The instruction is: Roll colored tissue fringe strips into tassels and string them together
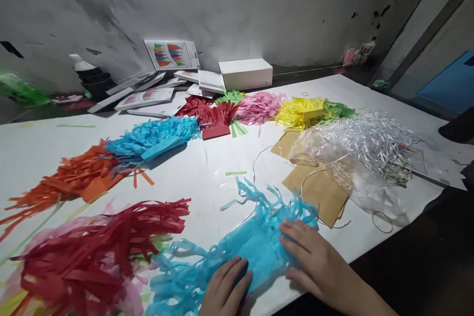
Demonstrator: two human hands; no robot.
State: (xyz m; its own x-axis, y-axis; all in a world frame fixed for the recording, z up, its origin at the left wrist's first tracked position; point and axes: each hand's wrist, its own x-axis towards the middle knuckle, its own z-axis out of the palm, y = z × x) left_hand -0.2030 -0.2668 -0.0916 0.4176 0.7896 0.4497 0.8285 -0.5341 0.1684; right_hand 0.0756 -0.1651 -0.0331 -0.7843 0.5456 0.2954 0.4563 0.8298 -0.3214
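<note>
A light blue fringed tissue-paper piece [255, 242] lies at the near edge of the white table sheet [207, 168]. My left hand [225, 291] rests on its near side, fingers stretched flat and together. My right hand [314, 259] lies flat on its right end, fingers extended and pressing the paper down. Neither hand grips anything. Brown paper pieces [318, 190] lie just beyond my right hand, with a thin string looped over them.
Fringed tissue bundles ring the table: dark red [99, 252], orange [81, 177], blue [155, 138], red [211, 116], pink [259, 106], yellow [299, 111]. A clear bag of silver ribbon [363, 150] sits right. A white box [246, 73] and printed cards [144, 98] stand by the wall.
</note>
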